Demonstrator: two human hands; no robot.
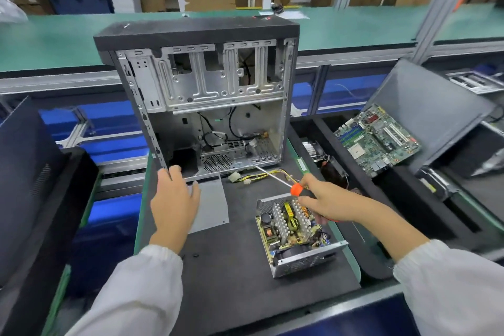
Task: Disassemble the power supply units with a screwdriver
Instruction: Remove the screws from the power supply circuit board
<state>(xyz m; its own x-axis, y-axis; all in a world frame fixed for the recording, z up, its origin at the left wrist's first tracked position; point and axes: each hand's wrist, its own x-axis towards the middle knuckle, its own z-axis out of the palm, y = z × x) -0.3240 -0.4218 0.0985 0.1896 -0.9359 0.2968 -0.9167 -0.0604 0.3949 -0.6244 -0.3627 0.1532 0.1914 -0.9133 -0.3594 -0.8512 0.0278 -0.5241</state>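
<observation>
Head view: the left hand (174, 199) rests open-fingered on the computer case (201, 95); the right hand (324, 202) grips the orange screwdriver (296, 189) above the open power supply (296, 234).

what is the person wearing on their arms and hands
Both arms are in loose white sleeves with gathered elastic cuffs at the wrist. The left hand and right hand are bare: no gloves, rings, watch or wrist strap visible.

computer case (207, 90) behind | power supply unit (297, 234) front right on mat (231, 275) | motherboard (377, 139) far right
</observation>
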